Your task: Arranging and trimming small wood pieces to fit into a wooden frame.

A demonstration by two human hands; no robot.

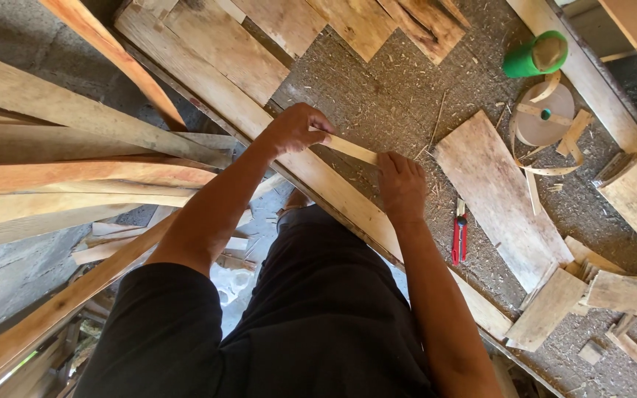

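Observation:
A thin, narrow strip of pale wood (352,149) is stretched between both my hands above the edge of a rough workbench. My left hand (295,128) pinches its left end with the fingers curled over it. Gripping the strip's right end is my right hand (402,183), knuckles up. The strip lies just over a long pale plank (223,103) that runs diagonally along the bench edge.
A red utility knife (459,237) lies on the bench (385,88) right of my right hand, beside a flat board (499,195). A green roll (534,55) and a disc wound with veneer strip (545,114) sit farther back. Offcuts pile at right; long planks (68,169) lean at left.

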